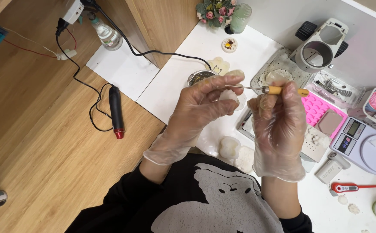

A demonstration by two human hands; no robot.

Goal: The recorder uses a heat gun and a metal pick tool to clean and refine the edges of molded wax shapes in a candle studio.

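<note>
Both my hands wear clear plastic gloves and are raised over a white table [183,73]. My left hand [198,108] is closed around a small white waxy piece [230,96], with the fingers curled over it. My right hand [278,125] grips a thin metal pick with a yellow wooden handle [276,89]; its needle tip points left and touches the white piece near my left fingertips. Below the hands, two more white moulded pieces [229,147] lie on the table.
A small metal pot [198,77] stands behind my left hand. A pink silicone mould [317,108], a digital scale [360,140], a red thermometer [352,187] and a grey stand [319,49] crowd the right. A black corded tool [116,111] lies on the wooden floor.
</note>
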